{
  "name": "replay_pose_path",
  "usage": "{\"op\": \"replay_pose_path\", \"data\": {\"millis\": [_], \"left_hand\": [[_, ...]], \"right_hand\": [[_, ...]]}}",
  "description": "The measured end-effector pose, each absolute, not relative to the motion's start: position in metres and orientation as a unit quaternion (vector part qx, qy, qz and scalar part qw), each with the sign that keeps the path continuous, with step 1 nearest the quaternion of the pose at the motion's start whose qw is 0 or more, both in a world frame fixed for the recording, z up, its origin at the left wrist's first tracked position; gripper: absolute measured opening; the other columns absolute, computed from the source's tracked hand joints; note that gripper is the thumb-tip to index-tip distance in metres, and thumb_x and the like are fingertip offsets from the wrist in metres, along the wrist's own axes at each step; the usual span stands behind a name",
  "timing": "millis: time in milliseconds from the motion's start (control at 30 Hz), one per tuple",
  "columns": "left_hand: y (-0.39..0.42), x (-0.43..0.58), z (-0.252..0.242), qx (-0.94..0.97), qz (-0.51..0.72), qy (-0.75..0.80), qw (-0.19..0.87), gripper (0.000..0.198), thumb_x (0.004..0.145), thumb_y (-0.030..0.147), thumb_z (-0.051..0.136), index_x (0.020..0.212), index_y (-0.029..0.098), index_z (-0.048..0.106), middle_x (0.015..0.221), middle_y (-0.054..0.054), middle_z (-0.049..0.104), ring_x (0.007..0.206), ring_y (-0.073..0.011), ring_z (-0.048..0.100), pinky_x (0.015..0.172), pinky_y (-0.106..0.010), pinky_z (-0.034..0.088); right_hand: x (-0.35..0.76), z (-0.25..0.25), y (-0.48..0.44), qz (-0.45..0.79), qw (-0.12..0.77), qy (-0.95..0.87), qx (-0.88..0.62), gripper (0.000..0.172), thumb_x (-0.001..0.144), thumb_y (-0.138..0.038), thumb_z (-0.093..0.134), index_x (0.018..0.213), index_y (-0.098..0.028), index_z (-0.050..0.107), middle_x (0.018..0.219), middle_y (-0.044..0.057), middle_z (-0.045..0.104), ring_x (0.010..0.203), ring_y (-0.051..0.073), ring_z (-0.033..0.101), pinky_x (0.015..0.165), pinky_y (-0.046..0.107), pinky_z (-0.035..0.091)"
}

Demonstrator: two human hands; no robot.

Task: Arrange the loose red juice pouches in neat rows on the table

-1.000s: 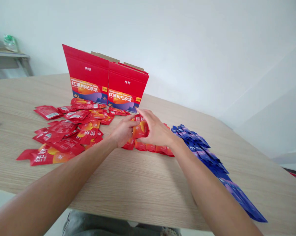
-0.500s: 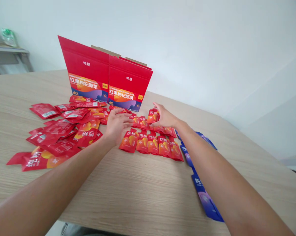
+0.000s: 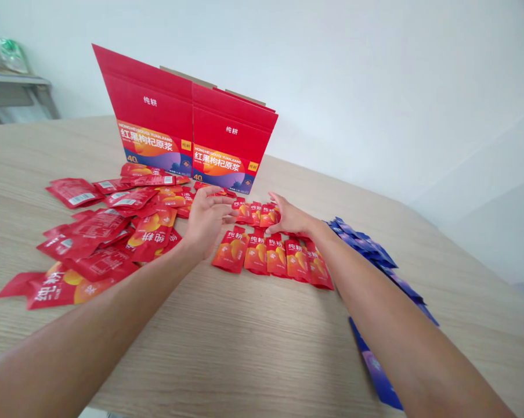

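Note:
My left hand (image 3: 209, 223) hovers over the table beside the far row of red pouches, fingers stretched out and a little apart, with nothing in it. My right hand (image 3: 290, 216) has its thumb and fingers around a red pouch (image 3: 268, 216) with orange fruit printed on it, at the right of two other pouches (image 3: 242, 211) in the far row. Nearer to me lies a second row of matching red pouches (image 3: 256, 252), printed side up. My right hand and wrist partly hide the far row's right end.
A loose heap of red pouches (image 3: 96, 232) lies at the left. Two joined red cartons (image 3: 157, 110) stand open behind them. Blue pouches (image 3: 366, 247) lie beyond and under my right forearm. A side table (image 3: 13, 78) with a green-and-white bag (image 3: 13, 56) stands far left.
My right hand has brought the red pouch left and down into the far row. My left hand has hardly moved. The view has shifted slightly, with more of the blue pouches showing.

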State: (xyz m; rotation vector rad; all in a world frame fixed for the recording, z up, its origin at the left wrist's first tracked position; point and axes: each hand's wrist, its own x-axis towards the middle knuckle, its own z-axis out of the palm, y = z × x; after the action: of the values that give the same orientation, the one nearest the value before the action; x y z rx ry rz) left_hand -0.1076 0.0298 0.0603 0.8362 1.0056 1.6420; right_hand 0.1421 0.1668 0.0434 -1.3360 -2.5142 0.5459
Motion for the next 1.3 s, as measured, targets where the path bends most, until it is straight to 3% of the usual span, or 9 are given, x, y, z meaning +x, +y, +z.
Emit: {"op": "replay_pose_path", "data": {"millis": [167, 300, 400, 533, 700, 833, 1000, 1133, 1300], "left_hand": [[0.031, -0.109, 0.058, 0.357, 0.68, 0.417, 0.487, 0.044, 0.074, 0.005, 0.068, 0.111, 0.023, 0.051, 0.096, -0.001, 0.07, 0.072, -0.0165, 0.07, 0.07, -0.031, 0.057], [0.035, -0.113, 0.056, 0.358, 0.687, 0.418, 0.475, 0.047, 0.073, 0.005, 0.068, 0.111, 0.024, 0.051, 0.095, 0.0, 0.07, 0.071, -0.0164, 0.07, 0.069, -0.03, 0.056], [0.04, -0.119, 0.056, 0.349, 0.702, 0.421, 0.457, 0.05, 0.071, 0.003, 0.067, 0.113, 0.024, 0.05, 0.095, 0.0, 0.07, 0.071, -0.0158, 0.069, 0.069, -0.028, 0.055], [0.048, -0.132, 0.058, 0.33, 0.731, 0.429, 0.415, 0.053, 0.069, 0.001, 0.067, 0.113, 0.025, 0.049, 0.096, 0.001, 0.069, 0.07, -0.0145, 0.069, 0.067, -0.026, 0.055], [0.062, -0.153, 0.056, 0.328, 0.761, 0.455, 0.325, 0.051, 0.072, -0.001, 0.061, 0.114, 0.025, 0.049, 0.098, 0.0, 0.069, 0.068, -0.0131, 0.068, 0.062, -0.022, 0.056], [0.072, -0.163, 0.053, 0.392, 0.748, 0.482, 0.233, 0.049, 0.073, 0.0, 0.06, 0.115, 0.024, 0.051, 0.1, -0.002, 0.07, 0.076, -0.0149, 0.07, 0.069, -0.024, 0.058], [0.091, -0.165, 0.062, 0.522, 0.623, 0.568, 0.13, 0.04, 0.081, 0.003, 0.06, 0.117, 0.02, 0.058, 0.107, -0.008, 0.075, 0.09, -0.0203, 0.073, 0.087, -0.033, 0.06], [0.115, -0.176, 0.072, 0.633, 0.424, 0.646, 0.045, 0.04, 0.082, 0.004, 0.061, 0.12, 0.015, 0.068, 0.116, -0.014, 0.079, 0.108, -0.0283, 0.074, 0.102, -0.039, 0.056], [0.148, -0.193, 0.062, 0.714, 0.147, 0.684, 0.001, 0.055, 0.091, 0.03, 0.067, 0.143, 0.01, 0.066, 0.141, -0.022, 0.072, 0.131, -0.0395, 0.068, 0.109, -0.043, 0.052]], "right_hand": [[0.139, 0.045, 0.158, 0.188, 0.094, -0.855, -0.474, 0.139, 0.064, -0.036, 0.102, 0.175, -0.017, 0.021, 0.178, 0.025, 0.022, 0.166, 0.038, 0.026, 0.136, 0.057, 0.02], [0.129, 0.061, 0.139, 0.141, 0.059, -0.853, -0.499, 0.13, 0.069, -0.031, 0.1, 0.174, -0.025, 0.024, 0.177, 0.025, 0.023, 0.163, 0.045, 0.029, 0.13, 0.078, 0.011], [0.114, 0.078, 0.112, 0.098, 0.052, -0.858, -0.501, 0.121, 0.075, -0.027, 0.095, 0.173, -0.024, 0.025, 0.176, 0.026, 0.023, 0.161, 0.05, 0.03, 0.122, 0.089, 0.005], [0.081, 0.088, 0.053, 0.068, 0.109, -0.888, -0.441, 0.092, 0.09, -0.028, 0.079, 0.17, -0.022, 0.033, 0.174, 0.023, 0.031, 0.16, 0.045, 0.034, 0.124, 0.088, 0.006], [0.038, 0.062, -0.023, 0.028, 0.21, -0.909, -0.36, 0.077, 0.096, -0.021, 0.07, 0.165, -0.016, 0.037, 0.168, 0.021, 0.042, 0.158, 0.035, 0.038, 0.132, 0.077, 0.013], [0.023, 0.028, -0.052, -0.025, 0.265, -0.923, -0.28, 0.06, 0.103, -0.02, 0.058, 0.161, -0.014, 0.041, 0.159, 0.02, 0.052, 0.152, 0.031, 0.044, 0.135, 0.073, 0.01], [0.017, 0.006, -0.062, -0.054, 0.308, -0.922, -0.227, 0.053, 0.107, -0.022, 0.049, 0.158, -0.01, 0.041, 0.156, 0.021, 0.054, 0.151, 0.03, 0.045, 0.135, 0.072, 0.002], [0.011, 0.003, -0.066, -0.067, 0.328, -0.922, -0.196, 0.052, 0.108, -0.022, 0.049, 0.158, -0.009, 0.041, 0.158, 0.022, 0.052, 0.149, 0.031, 0.046, 0.135, 0.072, 0.003], [0.01, 0.005, -0.067, -0.067, 0.333, -0.921, -0.192, 0.047, 0.109, -0.022, 0.05, 0.154, -0.009, 0.044, 0.155, 0.019, 0.057, 0.144, 0.029, 0.052, 0.135, 0.074, 0.005]]}}
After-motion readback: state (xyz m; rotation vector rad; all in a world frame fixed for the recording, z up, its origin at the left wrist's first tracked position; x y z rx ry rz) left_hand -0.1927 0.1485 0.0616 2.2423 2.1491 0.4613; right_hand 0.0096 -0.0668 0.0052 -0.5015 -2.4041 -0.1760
